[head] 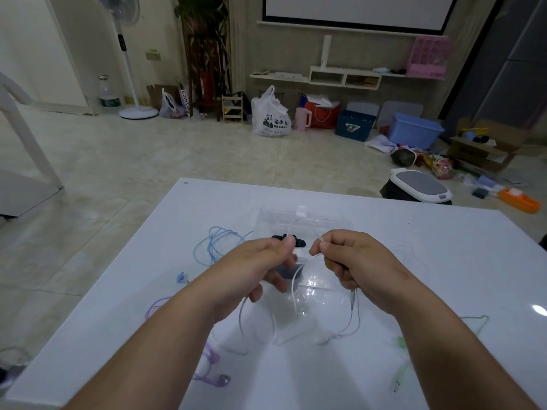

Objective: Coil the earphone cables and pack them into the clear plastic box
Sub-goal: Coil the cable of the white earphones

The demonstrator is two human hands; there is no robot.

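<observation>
Now both hands are up over the white table (444,261), close together but not touching. The left hand (260,261) pinches the white earphone cable (293,284) between thumb and finger, and its other fingers curl loosely below. The right hand (352,261) pinches the same cable a little way along, with its fingers curled in. Between the two hands the thin wire sags in a loop, and more of it trails down onto the table near the wrists. A small plug end (352,297) hangs under the right hand. The clear plastic box (325,220) sits on the table just behind the hands (it is hard to see, because it is see-through), and I cannot tell if its lid is open. A small black thing (278,238) lies by the box, just past the left thumb. A blue cable (213,244) lies in loose loops to the left of the box. A purple cable (207,359) lies near the left arm, close to the table's front edge. A green cable (404,365) lies by the right arm.
</observation>
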